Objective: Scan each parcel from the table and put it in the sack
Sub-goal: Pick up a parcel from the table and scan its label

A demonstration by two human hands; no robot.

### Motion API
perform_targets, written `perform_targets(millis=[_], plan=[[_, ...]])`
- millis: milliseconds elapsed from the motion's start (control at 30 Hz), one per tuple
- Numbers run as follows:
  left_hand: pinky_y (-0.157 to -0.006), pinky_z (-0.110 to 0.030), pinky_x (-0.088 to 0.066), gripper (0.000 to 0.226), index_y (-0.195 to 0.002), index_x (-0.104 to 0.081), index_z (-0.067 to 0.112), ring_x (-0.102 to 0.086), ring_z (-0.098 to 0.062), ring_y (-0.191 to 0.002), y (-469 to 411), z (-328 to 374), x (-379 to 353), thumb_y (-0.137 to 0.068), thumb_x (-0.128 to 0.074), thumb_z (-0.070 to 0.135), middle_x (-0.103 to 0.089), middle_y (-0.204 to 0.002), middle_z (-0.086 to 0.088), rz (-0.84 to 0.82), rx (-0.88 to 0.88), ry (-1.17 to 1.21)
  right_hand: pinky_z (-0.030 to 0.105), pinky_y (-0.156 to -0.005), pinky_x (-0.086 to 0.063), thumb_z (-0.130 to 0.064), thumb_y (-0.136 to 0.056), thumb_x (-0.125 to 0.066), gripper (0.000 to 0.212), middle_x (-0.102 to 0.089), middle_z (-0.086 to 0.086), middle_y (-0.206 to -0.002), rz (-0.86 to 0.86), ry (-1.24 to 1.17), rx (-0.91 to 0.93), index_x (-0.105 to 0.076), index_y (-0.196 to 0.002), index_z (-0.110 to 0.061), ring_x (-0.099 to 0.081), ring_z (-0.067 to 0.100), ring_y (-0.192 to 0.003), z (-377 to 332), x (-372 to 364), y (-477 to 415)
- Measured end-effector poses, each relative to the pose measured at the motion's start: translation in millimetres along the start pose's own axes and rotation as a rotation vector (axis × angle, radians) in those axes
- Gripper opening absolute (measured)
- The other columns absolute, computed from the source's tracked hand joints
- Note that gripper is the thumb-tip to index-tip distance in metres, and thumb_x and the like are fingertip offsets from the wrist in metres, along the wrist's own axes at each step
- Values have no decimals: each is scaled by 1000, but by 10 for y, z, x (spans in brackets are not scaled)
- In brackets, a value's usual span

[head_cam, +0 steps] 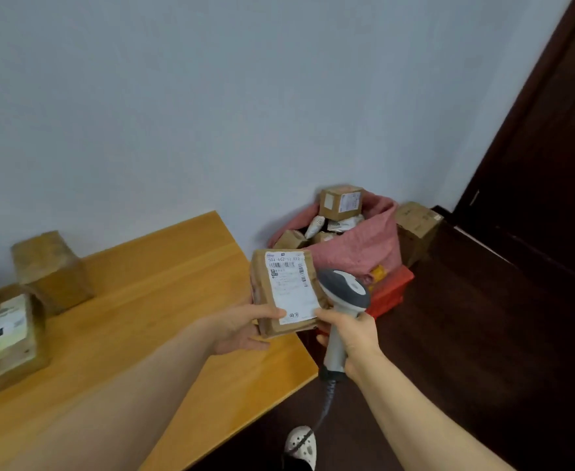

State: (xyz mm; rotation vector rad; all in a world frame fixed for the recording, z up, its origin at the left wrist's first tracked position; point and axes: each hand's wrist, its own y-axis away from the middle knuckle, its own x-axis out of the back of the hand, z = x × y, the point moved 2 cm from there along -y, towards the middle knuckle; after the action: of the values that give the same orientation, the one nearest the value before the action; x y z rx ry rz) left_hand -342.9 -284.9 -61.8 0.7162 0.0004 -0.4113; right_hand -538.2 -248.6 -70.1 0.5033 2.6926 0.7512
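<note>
At the far left we saw two brown boxes on the wooden desk [163,300]. The labelled box [3,338] was cut off by the frame edge, and its print was too blurred for us to read. A plain box [53,270] stood behind it.

Toward the middle, the left grip [241,329], a bare hand, grasped the parcel [286,290] at its lower left corner. It held the parcel in the air over the desk's right end, with the white label facing us. Barcodes showed on the label, but we could make out little of the text.

Just to the right, the right grip [354,338] was clenched round the handle of a grey and white scanner [343,300], whose head sat beside the parcel's right edge. A coiled cable [326,399] hung from the handle toward a pale shoe [301,445] at the bottom edge.

Behind the parcel, a pink sack [364,246] stood open against the wall, heaped with brown boxes and pale mailer bags, with one top box [342,201] perched highest. The parcel and scanner hid the sack's lower front. A red crate [391,290] sat at its foot, partly covered. Another side box [417,226] stood just right of the sack, by a dark door [534,164].
</note>
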Motion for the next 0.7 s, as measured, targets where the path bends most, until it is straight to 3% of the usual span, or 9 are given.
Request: perform_targets(millis=[133, 267, 367, 433, 500, 567, 633, 700], plan=[[-86, -40, -55, 46, -121, -54, 27, -66, -22, -104, -925, 418, -106, -80, -72, 15, -72, -106, -2, 168, -13, 50, 26, -46, -52, -1, -71, -81, 25, -73, 8, -71, 63, 61, -23, -65, -89, -6, -71, 20, -64, -277, 252, -778], [-65, -28, -55, 31, -113, -55, 25, -67, -13, -87, -1629, 842, -129, -85, -68, 23, -70, -96, 3, 338, -27, -18, 29, -48, -55, -6, -73, -80, 14, -67, 6, -65, 122, 337, 39, -67, -79, -6, -62, 12, -46, -712, 551, -1515], [-70, -31, -56, 38, -116, -54, 17, -66, -14, -85, -2062, 1111, -83, -83, -71, 22, -67, -95, 3, 460, -59, -60, 36, -56, -55, -9, -74, -77, 11, -63, -1, -56, 120, 594, 111, -67, -73, -11, -59, 10, -43, -1074, 758, -2034], [-75, -34, -56, 50, -124, -53, 10, -66, -18, -87, -2298, 1283, -56, -80, -75, 22, -65, -102, 1, 533, -98, -105, 37, -59, -55, -14, -74, -74, 12, -61, 1, -58, 87, 798, 135, -62, -71, -14, -63, 18, -52, -1275, 828, -2384], [-75, -26, -48, 65, -133, -50, 11, -61, -15, -91, -2489, 1444, 6, -77, -78, 28, -59, -108, 4, 631, -123, -316, 38, -66, -55, -17, -73, -69, 9, -64, 4, -73, 8, 1014, 187, -60, -75, -15, -67, 27, -71, -1440, 818, -2747], [-86, -24, -40, 78, -140, -43, 14, -57, -19, -107, -2675, 1580, 62, -74, -80, 33, -57, -122, 1, 688, -124, -470, 35, -77, -51, -15, -75, -64, 22, -61, 5, -108, -116, 1194, 251, -66, -97, -15, -65, 29, -95, -1553, 756, -3182], [-95, -28, -40, 84, -143, -40, 16, -53, -22, -118, -2864, 1670, 111, -72, -81, 34, -54, -133, -2, 716, -102, -503, 34, -89, -46, -13, -78, -60, 44, -37, 3, -149, -236, 1354, 267, -62, -122, -12, -57, 26, -117, -1628, 659, -3643], [-93, -27, -41, 81, -141, -43, 17, -55, -20, -115, -3035, 1732, 110, -72, -81, 33, -56, -130, -1, 759, -88, -523, 33, -93, -45, -12, -80, -59, 47, -9, -1, -162, -350, 1463, 268, -60, -127, -10, -51, 22, -126, -1682, 537, -4129]])
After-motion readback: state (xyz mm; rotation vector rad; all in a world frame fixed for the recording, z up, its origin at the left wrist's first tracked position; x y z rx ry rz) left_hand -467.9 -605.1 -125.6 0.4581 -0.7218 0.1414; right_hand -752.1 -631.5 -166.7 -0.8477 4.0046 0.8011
